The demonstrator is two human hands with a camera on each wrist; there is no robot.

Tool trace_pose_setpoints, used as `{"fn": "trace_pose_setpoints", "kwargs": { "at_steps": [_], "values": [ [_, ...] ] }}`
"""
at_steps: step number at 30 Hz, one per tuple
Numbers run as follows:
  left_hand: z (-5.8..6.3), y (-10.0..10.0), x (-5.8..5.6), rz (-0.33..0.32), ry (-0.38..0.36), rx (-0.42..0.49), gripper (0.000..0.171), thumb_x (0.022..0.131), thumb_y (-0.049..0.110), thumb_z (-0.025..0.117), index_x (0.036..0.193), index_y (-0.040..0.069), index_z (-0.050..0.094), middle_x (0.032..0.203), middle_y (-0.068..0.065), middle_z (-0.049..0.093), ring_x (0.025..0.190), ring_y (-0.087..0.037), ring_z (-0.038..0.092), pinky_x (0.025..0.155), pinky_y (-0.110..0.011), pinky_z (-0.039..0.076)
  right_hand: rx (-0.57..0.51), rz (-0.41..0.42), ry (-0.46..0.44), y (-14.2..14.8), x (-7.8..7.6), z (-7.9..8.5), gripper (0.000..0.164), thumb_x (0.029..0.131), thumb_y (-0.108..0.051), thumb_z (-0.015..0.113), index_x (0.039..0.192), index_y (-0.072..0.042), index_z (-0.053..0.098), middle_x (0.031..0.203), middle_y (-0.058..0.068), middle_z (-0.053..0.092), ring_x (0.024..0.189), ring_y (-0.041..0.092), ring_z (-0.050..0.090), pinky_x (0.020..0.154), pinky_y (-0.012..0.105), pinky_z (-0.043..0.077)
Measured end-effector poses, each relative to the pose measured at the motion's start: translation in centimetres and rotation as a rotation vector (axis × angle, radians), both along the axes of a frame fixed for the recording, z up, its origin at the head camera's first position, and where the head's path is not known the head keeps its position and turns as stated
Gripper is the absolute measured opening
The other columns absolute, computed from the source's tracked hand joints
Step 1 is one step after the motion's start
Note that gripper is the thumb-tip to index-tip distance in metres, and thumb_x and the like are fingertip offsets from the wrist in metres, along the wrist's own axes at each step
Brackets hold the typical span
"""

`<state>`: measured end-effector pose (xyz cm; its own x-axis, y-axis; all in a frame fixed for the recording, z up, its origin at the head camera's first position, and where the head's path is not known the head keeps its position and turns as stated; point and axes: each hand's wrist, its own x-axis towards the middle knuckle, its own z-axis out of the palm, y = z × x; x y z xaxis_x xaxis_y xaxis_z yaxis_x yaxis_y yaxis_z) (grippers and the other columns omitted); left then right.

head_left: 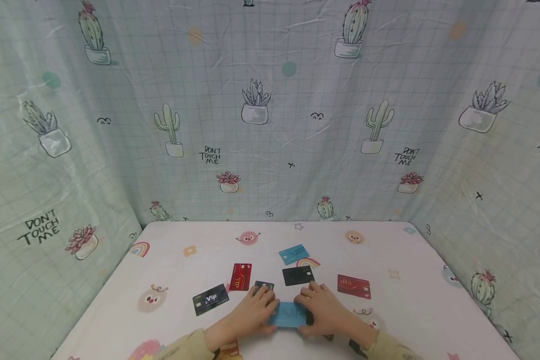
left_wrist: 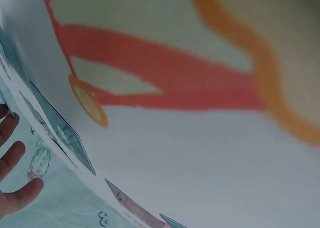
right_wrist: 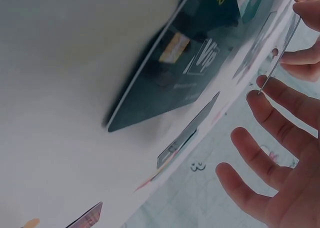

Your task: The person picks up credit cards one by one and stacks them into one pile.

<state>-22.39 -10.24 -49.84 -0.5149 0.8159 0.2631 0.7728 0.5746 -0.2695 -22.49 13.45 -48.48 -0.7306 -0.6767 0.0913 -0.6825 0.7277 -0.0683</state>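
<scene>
A blue card (head_left: pixel 289 316) with pale lettering is held by both hands near the front of the table. My left hand (head_left: pixel 255 311) pinches its left end, and my right hand (head_left: pixel 325 311) grips the right end between thumb and fingertips. Seen from the right wrist, the blue card (right_wrist: pixel 280 55) appears edge-on as a thin line, raised off the table. The other fingers of the right hand (right_wrist: pixel 285 163) spread below it. From the left wrist, only some fingers of the left hand (left_wrist: pixel 17 163) show at the left edge.
Around the hands lie a black Vip card (head_left: pixel 211 299), a red card (head_left: pixel 240 277), another black card (head_left: pixel 298 275), a second blue card (head_left: pixel 293 254) and a red VIP card (head_left: pixel 353 286). A dark card (head_left: pixel 264 285) is partly behind the left fingers. Patterned curtains (head_left: pixel 270 135) enclose the table.
</scene>
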Motion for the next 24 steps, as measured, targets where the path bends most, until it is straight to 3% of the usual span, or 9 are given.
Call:
{"fn": "trace_pose_setpoints", "kwargs": {
  "at_steps": [7,13,24],
  "values": [
    [-0.1,0.3,-1.0,-0.013,-0.002,0.007,0.053,0.08,0.053,0.055,0.116,0.015,0.055,0.109,-0.001,0.055,0.103,-0.018,0.047,0.087,-0.036,0.043,-0.012,-0.031,-0.022,0.4,-0.7,0.1,0.053,0.069,-0.056,0.062,0.111,-0.025,0.056,0.102,-0.009,0.055,0.09,0.01,0.04,0.076,0.033,0.041],
    [-0.6,0.8,-1.9,-0.002,0.017,-0.006,0.052,0.081,0.054,0.053,0.115,0.015,0.055,0.106,0.001,0.053,0.1,-0.016,0.045,0.084,-0.033,0.042,-0.034,-0.045,-0.012,0.7,-1.4,-0.1,0.051,0.068,-0.053,0.065,0.109,-0.023,0.057,0.096,-0.009,0.053,0.087,0.01,0.039,0.074,0.035,0.042],
    [-0.6,1.3,-3.0,0.035,-0.138,-0.014,0.053,0.082,0.05,0.053,0.121,0.013,0.053,0.112,-0.001,0.054,0.103,-0.017,0.044,0.088,-0.037,0.041,-0.001,-0.1,-0.007,1.0,-2.5,-0.8,0.053,0.067,-0.053,0.065,0.109,-0.022,0.058,0.099,-0.005,0.052,0.09,0.012,0.04,0.076,0.036,0.044]
  ]
}}
